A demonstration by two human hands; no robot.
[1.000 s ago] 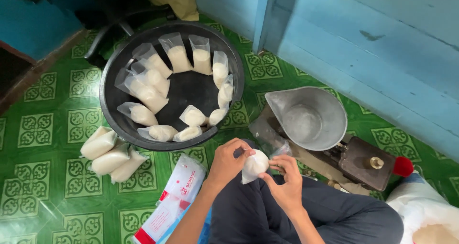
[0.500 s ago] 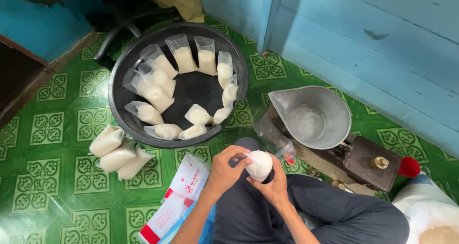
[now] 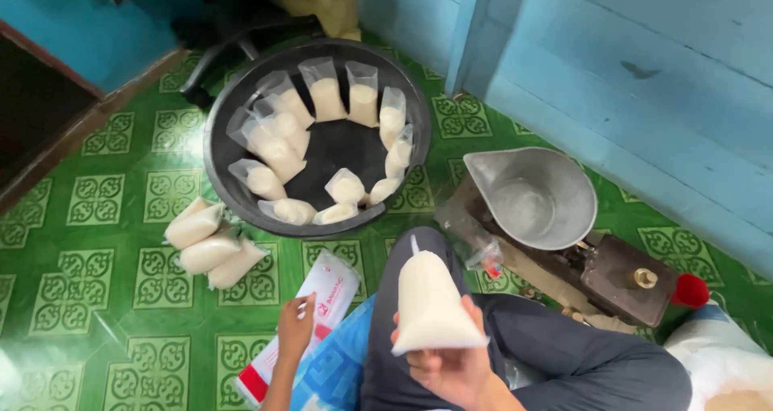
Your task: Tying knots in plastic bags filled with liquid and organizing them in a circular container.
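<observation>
Filled bag (image 3: 431, 302) is held up in right hand (image 3: 451, 363), grip closed round its wide base, above the lap.
Left hand (image 3: 295, 326), fingers loose, rests on red-white packet (image 3: 302, 318); contents judged soft, heavy, plastic slippery; best taken low, w/ support.

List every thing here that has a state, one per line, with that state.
Right hand: closed on the filled bag, holding it upright.
Filled bag: full of white grains, top twisted shut.
Left hand: open, fingertips on the flat packet.
Flat packet: lying on the floor.
Black basin: holds open-topped bags around its wall.
Three bags: closed, lying beside the basin.
Scale pan: empty.
</observation>
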